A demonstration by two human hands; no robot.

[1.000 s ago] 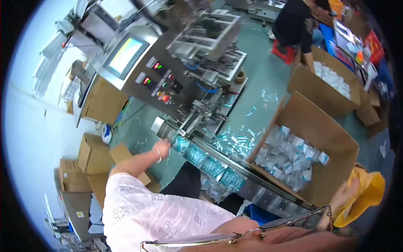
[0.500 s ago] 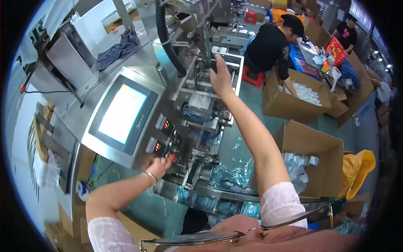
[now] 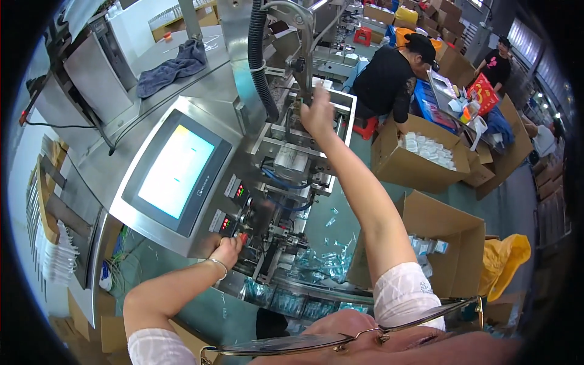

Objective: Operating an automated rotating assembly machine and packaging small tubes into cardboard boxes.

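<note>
The green floor (image 3: 213, 299) carries cardboard boxes (image 3: 450, 222) and shiny scraps (image 3: 333, 263), apparently plastic film.

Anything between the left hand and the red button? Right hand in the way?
Nothing visible in between: the left hand is right at the red button, though I can't tell whether it touches or presses it. The right hand isn't in the way; it's up by the metal frame.
</note>
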